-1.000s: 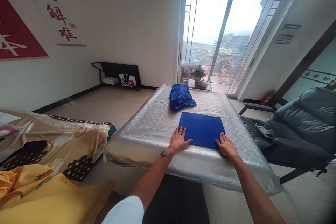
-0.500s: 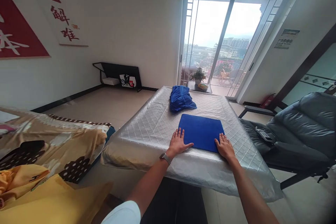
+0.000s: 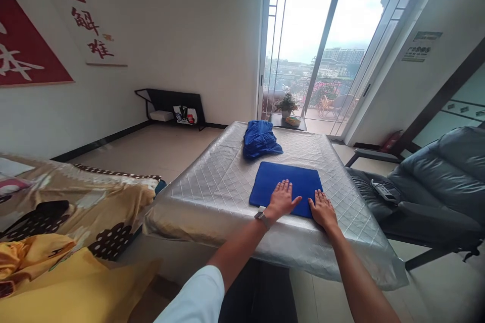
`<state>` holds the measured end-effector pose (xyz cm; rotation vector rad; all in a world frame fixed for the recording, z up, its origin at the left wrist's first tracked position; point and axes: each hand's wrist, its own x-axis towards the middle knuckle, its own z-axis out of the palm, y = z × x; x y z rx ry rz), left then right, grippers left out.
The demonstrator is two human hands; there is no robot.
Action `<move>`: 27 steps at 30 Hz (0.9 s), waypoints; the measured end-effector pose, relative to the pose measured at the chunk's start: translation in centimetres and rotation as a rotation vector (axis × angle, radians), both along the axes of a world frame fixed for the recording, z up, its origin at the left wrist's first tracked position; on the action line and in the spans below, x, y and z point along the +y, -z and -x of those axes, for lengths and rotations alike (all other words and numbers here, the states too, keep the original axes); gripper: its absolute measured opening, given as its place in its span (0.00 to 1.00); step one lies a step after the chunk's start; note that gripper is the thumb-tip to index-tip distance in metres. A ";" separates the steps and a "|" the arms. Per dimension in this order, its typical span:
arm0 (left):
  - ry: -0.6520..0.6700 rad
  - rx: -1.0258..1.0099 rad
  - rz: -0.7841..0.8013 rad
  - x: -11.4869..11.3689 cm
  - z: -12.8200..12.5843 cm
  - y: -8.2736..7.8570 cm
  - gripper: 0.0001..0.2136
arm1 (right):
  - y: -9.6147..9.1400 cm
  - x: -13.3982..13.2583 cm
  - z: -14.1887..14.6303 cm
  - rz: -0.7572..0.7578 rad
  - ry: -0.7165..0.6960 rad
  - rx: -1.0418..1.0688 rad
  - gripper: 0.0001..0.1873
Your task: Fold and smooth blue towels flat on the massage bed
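Note:
A flat blue folded cloth [image 3: 271, 176] lies on the silver quilted table cover [image 3: 212, 181], near its front edge. My left hand [image 3: 283, 199] rests flat on the front middle of this cloth, fingers stretched out and thumb spread to the right. At the cloth's right edge my right hand [image 3: 323, 208] lies palm down, its fingers extended. Neither hand grips anything. Farther back on the table sits a crumpled blue cloth [image 3: 260, 140], apart from both hands.
A dark padded armchair [image 3: 435, 192] with a grey device [image 3: 384, 191] on its seat stands close on the right. Left are a bed with a patterned blanket [image 3: 125, 197] and a yellow cloth [image 3: 87, 292]. Beyond the table, a small stand [image 3: 276, 122] carries a potted plant [image 3: 287, 104].
My left hand has moved right, from the cloth's left edge onto its front middle. The right hand stays at the right edge. The view has shifted slightly.

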<state>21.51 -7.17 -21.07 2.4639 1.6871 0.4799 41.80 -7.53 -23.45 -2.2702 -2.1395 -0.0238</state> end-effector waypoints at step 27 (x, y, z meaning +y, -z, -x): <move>-0.257 0.042 0.175 -0.6 10.3 2.6 0.44 | -1.8 2.4 -0.4 0.117 -0.014 -0.020 0.38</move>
